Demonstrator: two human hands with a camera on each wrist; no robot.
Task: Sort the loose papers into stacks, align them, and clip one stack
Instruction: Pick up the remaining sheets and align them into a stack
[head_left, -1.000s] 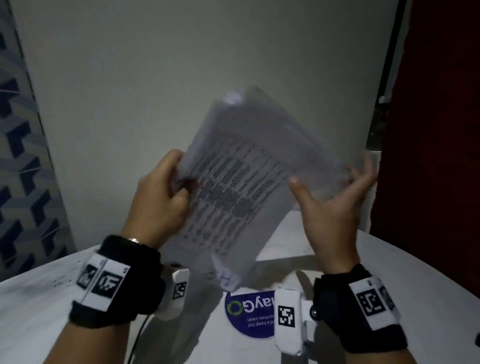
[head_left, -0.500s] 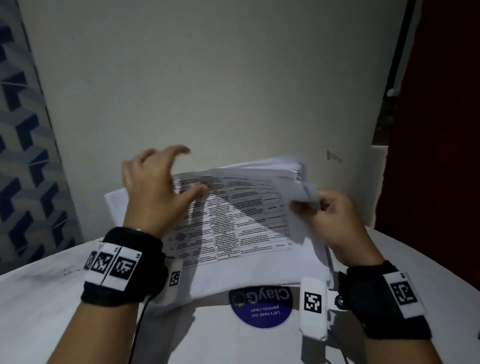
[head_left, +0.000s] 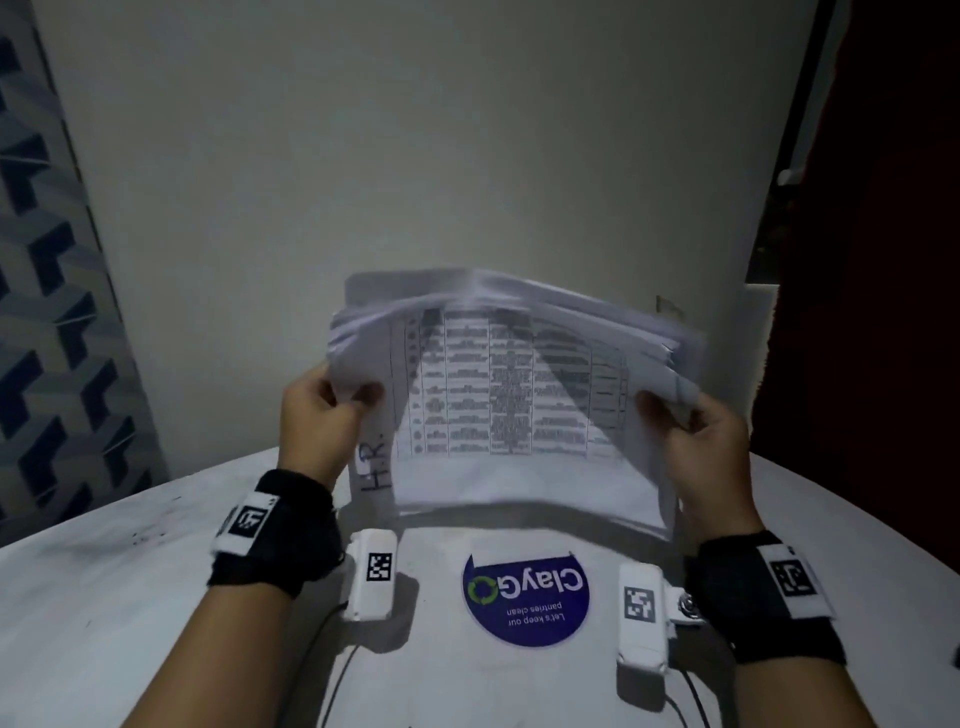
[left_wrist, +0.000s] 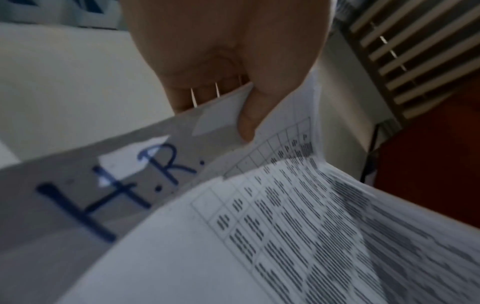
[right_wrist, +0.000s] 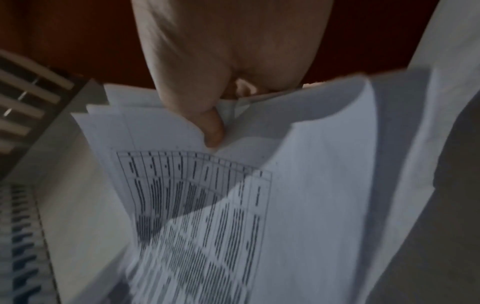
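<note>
Head view showed the left hand at nine o'clock and right hand at three pinching the floppy, slippery paper stack above the table, best gripped by its side edges.

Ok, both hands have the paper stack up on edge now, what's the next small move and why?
Probably tap the paper stack down on the white table to square it. The left hand and right hand each grip a side, the bottom edge sits near the tabletop, and the sheet edges at the upper right are fanned and uneven.
</note>
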